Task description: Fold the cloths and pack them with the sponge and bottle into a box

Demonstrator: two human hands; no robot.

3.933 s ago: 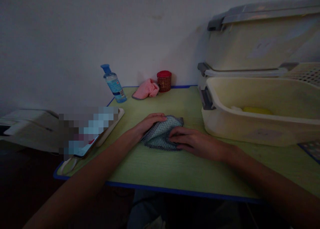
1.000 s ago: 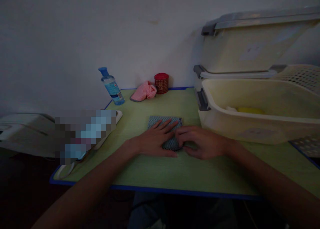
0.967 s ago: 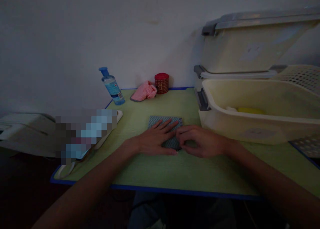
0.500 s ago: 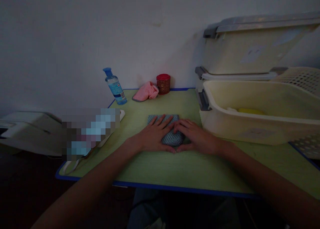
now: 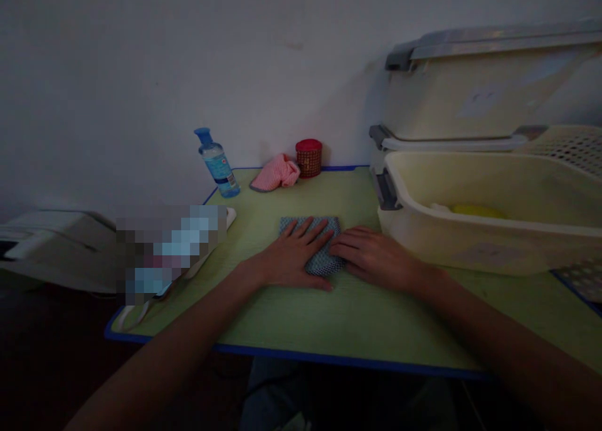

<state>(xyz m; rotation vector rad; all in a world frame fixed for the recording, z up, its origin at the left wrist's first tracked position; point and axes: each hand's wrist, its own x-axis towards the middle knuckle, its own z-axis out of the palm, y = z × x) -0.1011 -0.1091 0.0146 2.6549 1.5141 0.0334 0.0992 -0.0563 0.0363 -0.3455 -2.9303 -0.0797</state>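
Note:
A folded blue-grey cloth (image 5: 325, 261) with a fine checked pattern lies on the green tabletop in front of me. Pressed flat over its left and middle part is my left hand (image 5: 296, 249), fingers spread and thumb stretched out to the right. My right hand (image 5: 376, 255) is at the cloth's right edge, its fingers together and bent over that edge. The right thumb is mostly hidden beneath the hand. Both hands cover much of the cloth.
A cream plastic bin (image 5: 470, 249) with something yellow inside stands on the right, another lidded bin (image 5: 437, 98) behind it. Along the back are a blue bottle (image 5: 221, 170), a pink cloth (image 5: 276, 172) and a red-lidded canister (image 5: 309, 159). A pixelated item (image 5: 179, 249) lies left.
My right hand's fingers have drawn together, and its thumb has left its spot beside my left thumb and tucked in at the cloth's edge. My left hand stays flat on the cloth.

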